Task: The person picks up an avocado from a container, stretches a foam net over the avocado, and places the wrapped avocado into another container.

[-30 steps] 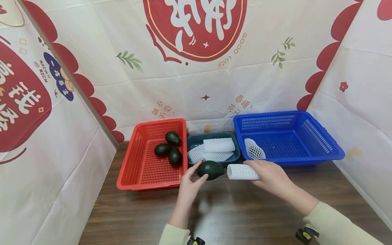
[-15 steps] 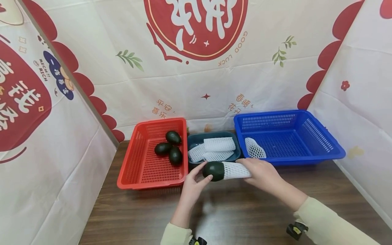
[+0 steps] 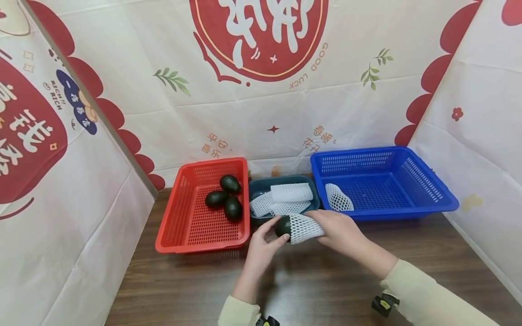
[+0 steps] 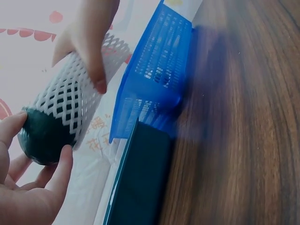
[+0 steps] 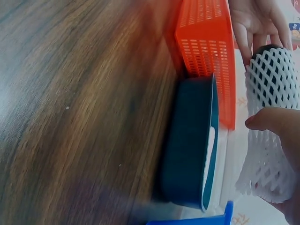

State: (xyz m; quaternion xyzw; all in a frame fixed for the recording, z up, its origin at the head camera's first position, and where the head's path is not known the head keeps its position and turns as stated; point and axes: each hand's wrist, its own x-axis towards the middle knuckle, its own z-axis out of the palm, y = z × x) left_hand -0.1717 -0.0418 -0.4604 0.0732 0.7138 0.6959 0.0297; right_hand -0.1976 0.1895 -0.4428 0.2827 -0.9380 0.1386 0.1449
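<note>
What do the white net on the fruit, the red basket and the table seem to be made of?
White net: probably plastic foam, matt; soft-looking strands bulge over the dark fruit.
Red basket: likely moulded plastic, faintly glossy, with regular slots.
Table: brown-grained with a satin sheen; wood or laminate, I cannot tell.

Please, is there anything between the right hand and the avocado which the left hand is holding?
Yes, the white foam net. The right hand grips it from outside, and it covers much of the avocado. Nothing visible stands between the left hand and the avocado's bare end.
</note>
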